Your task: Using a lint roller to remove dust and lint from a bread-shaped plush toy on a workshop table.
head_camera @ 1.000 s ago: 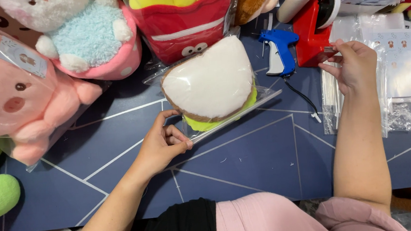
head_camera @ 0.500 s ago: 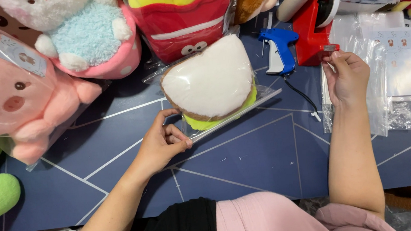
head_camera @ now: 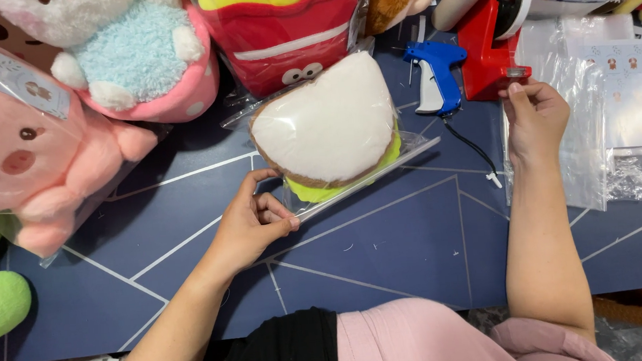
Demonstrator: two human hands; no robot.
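Head view, looking down on the dark blue table (head_camera: 388, 251). My left hand (head_camera: 252, 224) pinches the open end of the clear bag (head_camera: 410, 150) that wraps a sandwich-shaped plush toy (head_camera: 328, 123); its grip is closed on the film, thumb against fingertips, at the bag's near left corner. The toy lies flat at the table's centre, white bread face up, with a green layer showing at its lower edge.

My right hand (head_camera: 534, 118) reaches the red tape dispenser (head_camera: 490, 45); its fingers are curled at the cutter, and I cannot tell whether they hold tape. A blue tagging gun (head_camera: 435, 72) lies just left of the dispenser, and a stack of clear bags (head_camera: 582, 106) lies under and beside the right hand.

I judge the toy light, soft and compressible, not fragile. The film looks slick and will crease, so hold is best taken on the loose flap, or with a flat palm over the bread face. A pink pig plush (head_camera: 21, 151) and a red fries plush (head_camera: 279, 31) crowd the far side.
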